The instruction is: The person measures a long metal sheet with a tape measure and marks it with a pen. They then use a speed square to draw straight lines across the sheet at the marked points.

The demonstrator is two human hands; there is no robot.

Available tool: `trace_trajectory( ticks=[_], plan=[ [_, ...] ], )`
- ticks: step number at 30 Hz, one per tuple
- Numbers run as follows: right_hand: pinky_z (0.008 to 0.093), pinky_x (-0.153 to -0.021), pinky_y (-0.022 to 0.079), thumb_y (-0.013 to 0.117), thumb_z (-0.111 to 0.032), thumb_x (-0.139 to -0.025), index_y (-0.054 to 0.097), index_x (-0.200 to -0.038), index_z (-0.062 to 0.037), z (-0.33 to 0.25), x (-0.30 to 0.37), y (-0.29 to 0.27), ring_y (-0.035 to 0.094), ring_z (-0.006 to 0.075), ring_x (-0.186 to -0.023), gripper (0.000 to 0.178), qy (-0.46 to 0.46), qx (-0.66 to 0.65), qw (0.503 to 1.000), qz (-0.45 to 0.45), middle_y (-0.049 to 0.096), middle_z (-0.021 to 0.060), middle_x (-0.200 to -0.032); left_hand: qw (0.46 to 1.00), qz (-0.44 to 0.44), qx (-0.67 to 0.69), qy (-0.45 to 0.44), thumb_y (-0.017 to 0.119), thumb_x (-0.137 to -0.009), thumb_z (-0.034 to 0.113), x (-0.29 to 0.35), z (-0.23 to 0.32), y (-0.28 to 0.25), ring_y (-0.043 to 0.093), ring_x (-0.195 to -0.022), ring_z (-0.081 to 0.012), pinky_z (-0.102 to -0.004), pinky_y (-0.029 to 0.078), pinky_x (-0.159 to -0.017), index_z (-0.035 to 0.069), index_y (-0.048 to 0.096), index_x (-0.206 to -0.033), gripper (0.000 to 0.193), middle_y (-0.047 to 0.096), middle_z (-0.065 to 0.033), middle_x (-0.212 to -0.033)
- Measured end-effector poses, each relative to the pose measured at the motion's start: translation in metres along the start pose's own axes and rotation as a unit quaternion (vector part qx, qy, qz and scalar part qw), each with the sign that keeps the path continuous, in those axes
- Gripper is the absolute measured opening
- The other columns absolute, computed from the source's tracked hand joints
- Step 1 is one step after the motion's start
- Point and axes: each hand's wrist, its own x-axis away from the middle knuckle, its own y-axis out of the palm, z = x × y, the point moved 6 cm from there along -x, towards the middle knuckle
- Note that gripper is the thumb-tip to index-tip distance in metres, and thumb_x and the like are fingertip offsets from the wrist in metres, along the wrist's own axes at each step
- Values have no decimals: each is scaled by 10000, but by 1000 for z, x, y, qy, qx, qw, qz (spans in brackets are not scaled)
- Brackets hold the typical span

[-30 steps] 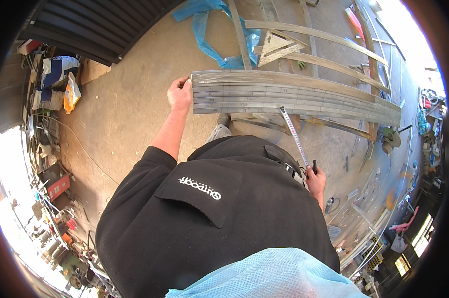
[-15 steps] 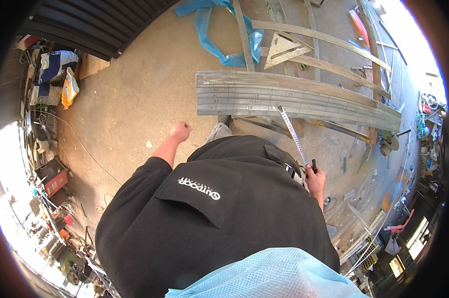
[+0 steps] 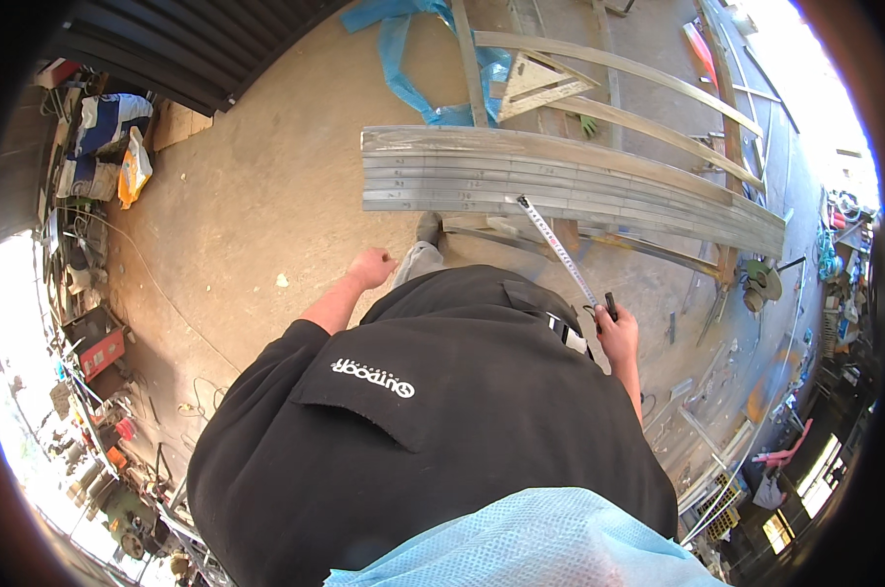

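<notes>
Two bare hands show below a set of long gray metal bars [image 3: 560, 181], which lie side by side across the upper middle of the view, with dark handwritten marks on their faces. The right hand [image 3: 617, 335] is closed around a tape measure [image 3: 560, 252], whose case is mostly hidden by the fingers; its pale blade runs out up and to the left, and the hooked end appears over the nearest bar, though I cannot tell whether it touches the metal. A slim black object [image 3: 612, 306] stands up out of the same grip. The left hand [image 3: 372, 268] is apart from the bars, over the floor [image 3: 247, 186] and just beside the person's trouser leg, with its fingers curled inward; I cannot tell whether the fingertips are pressed together or pinch anything small. Toward their right end the bars pass over a brown beam [image 3: 726, 266]. Beyond the bars, a pale triangular frame [image 3: 538, 100] lies against long rails [image 3: 619, 64], with a green glove-like item [image 3: 588, 125] near it and crumpled blue plastic sheeting [image 3: 396, 59] to the left. Farther left, an orange and white bag [image 3: 134, 174] sits beside a blue and white sack [image 3: 110, 122], above a red box [image 3: 102, 357].
</notes>
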Motion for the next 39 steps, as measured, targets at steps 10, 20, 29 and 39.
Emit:
trace_trajectory(
  ticks=[10,20,29,39],
  plan=[
    [462,-705,558,804,-403,-997,817,-985,-28,79,-22,-30,726,290,-705,376,-46,43,998,-20,747,129,-748,998,41,-1,51,750,-1016,409,65,106,47,798,-1094,-391,-486,625,-983,56,834,-1161,392,841,-206,-1142],
    [511,-796,579,786,-466,-996,814,-1038,-49,58,-2,-36,761,391,-852,419,-137,55,985,-84,790,168,-868,964,-46,129,228,791,-1088,317,135,318,89,764,-1030,-184,-371,613,-965,85,781,-1404,392,841,-83,-1174],
    [437,-707,549,796,-352,-1024,802,-1029,-37,-26,11,-20,709,249,-716,315,-208,-120,963,-122,747,94,-773,881,10,271,387,681,-1143,131,159,419,97,763,-1033,-210,-377,602,-961,-6,787,-1285,224,827,-127,-1118],
    [335,-794,582,840,-347,-1059,822,-1161,-11,-58,-6,-45,721,125,-837,352,-266,-174,937,-142,812,70,-925,845,33,383,373,585,-1212,114,137,430,71,733,-1130,-173,-363,587,-1040,-9,770,-1273,230,812,-81,-1201]
  ],
)
